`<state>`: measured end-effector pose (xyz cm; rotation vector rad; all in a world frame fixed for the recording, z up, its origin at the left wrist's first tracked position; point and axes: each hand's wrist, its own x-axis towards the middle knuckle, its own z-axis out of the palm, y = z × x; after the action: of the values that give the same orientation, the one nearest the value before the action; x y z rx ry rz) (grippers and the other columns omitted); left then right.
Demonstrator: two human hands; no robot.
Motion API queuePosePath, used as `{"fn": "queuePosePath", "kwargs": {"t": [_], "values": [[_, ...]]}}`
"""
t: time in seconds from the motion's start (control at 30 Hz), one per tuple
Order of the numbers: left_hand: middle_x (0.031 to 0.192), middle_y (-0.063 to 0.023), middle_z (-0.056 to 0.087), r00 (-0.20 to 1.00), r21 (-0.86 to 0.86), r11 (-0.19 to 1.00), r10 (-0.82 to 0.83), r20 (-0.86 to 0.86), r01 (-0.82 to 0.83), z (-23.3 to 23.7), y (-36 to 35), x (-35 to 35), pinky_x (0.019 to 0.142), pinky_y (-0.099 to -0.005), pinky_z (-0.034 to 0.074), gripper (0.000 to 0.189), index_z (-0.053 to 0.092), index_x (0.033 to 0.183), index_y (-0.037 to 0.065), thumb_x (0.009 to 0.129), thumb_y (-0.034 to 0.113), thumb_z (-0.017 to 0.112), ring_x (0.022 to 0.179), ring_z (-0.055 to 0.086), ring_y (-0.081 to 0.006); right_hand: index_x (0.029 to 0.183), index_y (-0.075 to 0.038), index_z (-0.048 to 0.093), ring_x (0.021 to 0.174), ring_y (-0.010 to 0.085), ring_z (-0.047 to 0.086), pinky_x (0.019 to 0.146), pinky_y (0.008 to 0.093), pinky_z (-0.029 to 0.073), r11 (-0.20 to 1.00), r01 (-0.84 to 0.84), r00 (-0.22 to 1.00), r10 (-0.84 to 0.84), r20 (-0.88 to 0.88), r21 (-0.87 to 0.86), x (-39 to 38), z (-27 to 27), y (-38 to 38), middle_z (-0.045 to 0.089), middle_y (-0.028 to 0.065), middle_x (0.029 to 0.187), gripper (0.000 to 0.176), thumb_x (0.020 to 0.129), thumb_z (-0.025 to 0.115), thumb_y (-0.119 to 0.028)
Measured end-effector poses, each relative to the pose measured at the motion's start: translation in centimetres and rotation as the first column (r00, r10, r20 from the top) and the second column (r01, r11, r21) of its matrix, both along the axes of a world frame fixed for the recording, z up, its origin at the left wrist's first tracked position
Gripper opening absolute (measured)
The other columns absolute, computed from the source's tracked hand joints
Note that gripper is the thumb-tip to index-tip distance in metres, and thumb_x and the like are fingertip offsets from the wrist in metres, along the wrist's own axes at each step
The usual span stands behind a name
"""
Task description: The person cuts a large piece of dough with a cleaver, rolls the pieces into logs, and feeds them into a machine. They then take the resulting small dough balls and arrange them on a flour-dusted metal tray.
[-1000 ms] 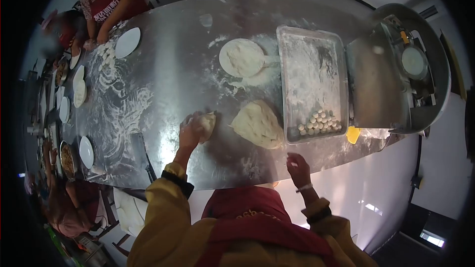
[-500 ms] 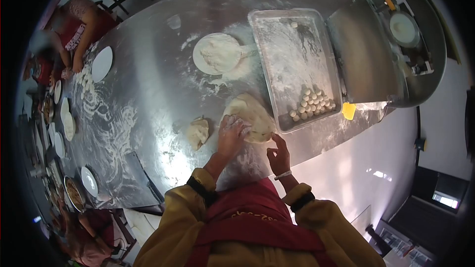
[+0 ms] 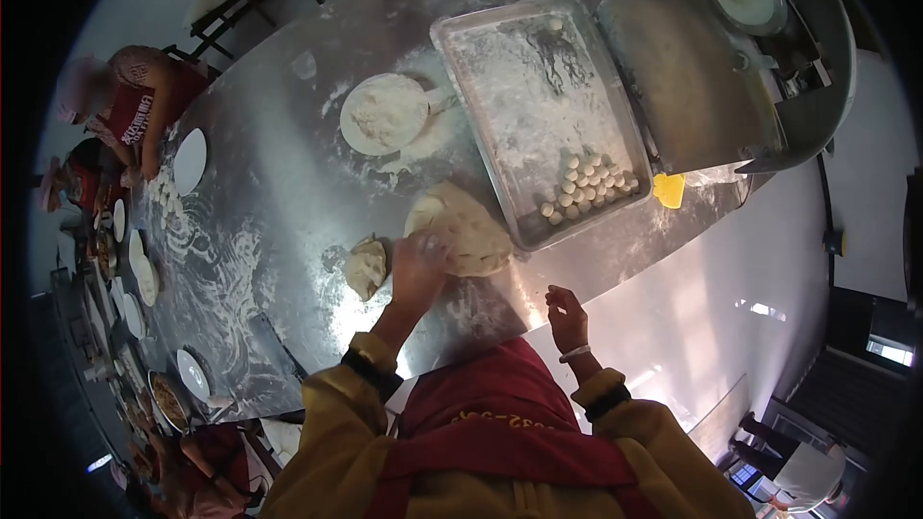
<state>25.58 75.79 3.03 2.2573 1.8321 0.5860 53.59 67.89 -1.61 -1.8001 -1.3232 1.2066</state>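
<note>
A large flat piece of dough (image 3: 471, 231) lies on the floury steel table left of the tray. My left hand (image 3: 421, 264) is at its near left edge, fingers curled down onto it; flour coats the fingers and hides part of the grip. A smaller lump of dough (image 3: 366, 269) rests on the steel left of that hand. My right hand (image 3: 568, 319) hangs over the table's front edge, apart from the dough. Its fingers are curled toward the thumb, and anything pinched there is too small to make out.
A metal tray (image 3: 481, 149) holds several small dough balls (image 3: 588, 187). A plate of flour (image 3: 385, 115) stands left of it, a yellow scraper (image 3: 669, 190) right. Along the left side are a white plate (image 3: 190, 161) and co-workers (image 3: 144, 106).
My right hand has drawn away from the dough toward the table's front edge, to the right. My left hand stays at the dough. The whole view has shifted and turned slightly.
</note>
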Motion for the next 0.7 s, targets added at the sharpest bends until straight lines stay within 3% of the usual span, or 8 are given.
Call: {"fn": "queuePosePath", "kwargs": {"t": [0.2, 0.3, 0.33, 0.37, 0.5, 0.6, 0.67, 0.7], "values": [[0.091, -0.0136, 0.056, 0.955, -0.395, 0.870, 0.276, -0.108, -0.296, -3.4, -15.4, -5.0, 0.073, -0.0455, 0.043, 0.013, 0.057, 0.085, 0.003, 0.084, 0.014, 0.051, 0.097, 0.052, -0.0330, 0.112, -0.002, 0.052, 0.095, 0.0188, 0.060, 0.075, 0.0286, 0.050, 0.975, -0.156, 0.984, 0.167, -0.061, 0.159, -3.2, 1.0, 7.2, 0.060, 0.0105, 0.104, 0.031, 0.082, 0.051, -0.001], [0.081, -0.0165, 0.058, 0.855, -0.739, 0.457, 0.409, -0.320, -0.495, -5.6, -27.7, -7.1, 0.069, -0.0477, 0.043, 0.027, 0.057, 0.083, 0.005, 0.088, 0.030, 0.049, 0.077, 0.056, -0.0346, 0.116, -0.001, 0.049, 0.101, 0.0191, 0.057, 0.082, 0.0297, 0.047, 0.925, -0.255, 0.959, 0.278, -0.046, 0.282, -5.9, 0.0, 11.9, 0.057, 0.0124, 0.109, 0.035, 0.081, 0.054, -0.003], [0.081, -0.0161, 0.060, 0.897, -0.614, 0.654, 0.311, -0.314, -0.442, -7.0, -34.2, -7.5, 0.071, -0.0467, 0.043, 0.029, 0.059, 0.084, 0.007, 0.083, 0.035, 0.056, 0.082, 0.057, -0.0338, 0.118, -0.001, 0.048, 0.103, 0.0190, 0.055, 0.085, 0.0303, 0.045, 0.907, -0.297, 0.944, 0.327, -0.053, 0.297, -6.9, -0.4, 13.4, 0.056, 0.0131, 0.111, 0.038, 0.081, 0.055, -0.004], [0.085, -0.0133, 0.061, 0.810, -0.777, 0.285, 0.381, -0.446, -0.561, -7.8, -37.1, -7.6, 0.074, -0.0444, 0.044, 0.031, 0.061, 0.094, 0.012, 0.074, 0.035, 0.066, 0.089, 0.057, -0.0318, 0.122, 0.000, 0.044, 0.104, 0.0196, 0.055, 0.086, 0.0304, 0.044, 0.909, -0.344, 0.933, 0.358, -0.022, 0.235, -7.9, -1.1, 14.7, 0.055, 0.0144, 0.112, 0.046, 0.079, 0.060, -0.010], [0.086, -0.0133, 0.062, 0.800, -0.866, 0.327, 0.586, -0.128, -0.378, -5.2, -45.2, -5.6, 0.076, -0.0439, 0.044, 0.029, 0.060, 0.092, 0.012, 0.074, 0.033, 0.066, 0.091, 0.057, -0.0327, 0.130, 0.001, 0.036, 0.114, 0.0305, 0.047, 0.098, 0.0340, 0.035, 0.860, -0.499, 0.865, 0.502, -0.004, -0.108, -12.4, -2.0, 17.9, 0.049, 0.0210, 0.120, 0.082, 0.067, 0.072, -0.037], [0.081, -0.0157, 0.062, 0.669, -0.777, 0.185, 0.648, -0.364, -0.602, -4.5, -41.6, -5.9, 0.069, -0.0486, 0.045, 0.025, 0.059, 0.075, 0.008, 0.081, 0.033, 0.058, 0.082, 0.058, -0.0368, 0.135, -0.001, 0.028, 0.118, 0.0327, 0.043, 0.101, 0.0344, 0.032, 0.803, -0.556, 0.831, 0.541, -0.130, -0.213, -13.3, -2.1, 18.3, 0.045, 0.0221, 0.125, 0.097, 0.062, 0.074, -0.043], [0.082, -0.0173, 0.062, 0.684, -0.662, 0.437, 0.713, -0.157, -0.608, -8.6, -40.8, -8.5, 0.066, -0.0480, 0.044, 0.027, 0.055, 0.086, 0.005, 0.083, 0.032, 0.055, 0.081, 0.059, -0.0368, 0.126, -0.002, 0.038, 0.113, 0.0326, 0.045, 0.097, 0.0361, 0.035, 0.789, -0.614, 0.785, 0.615, 0.077, -0.038, -12.8, -2.3, 16.9, 0.048, 0.0192, 0.118, 0.082, 0.061, 0.075, -0.036], [0.086, -0.0196, 0.061, 0.560, -0.695, 0.393, 0.828, -0.016, -0.602, -4.1, -33.4, -8.4, 0.069, -0.0447, 0.045, 0.026, 0.053, 0.095, 0.002, 0.083, 0.025, 0.057, 0.083, 0.059, -0.0362, 0.122, -0.002, 0.041, 0.110, 0.0312, 0.047, 0.094, 0.0368, 0.037, 0.762, -0.640, 0.763, 0.615, 0.199, 0.097, -12.4, -1.5, 15.1, 0.049, 0.0179, 0.115, 0.075, 0.062, 0.075, -0.032]]}}
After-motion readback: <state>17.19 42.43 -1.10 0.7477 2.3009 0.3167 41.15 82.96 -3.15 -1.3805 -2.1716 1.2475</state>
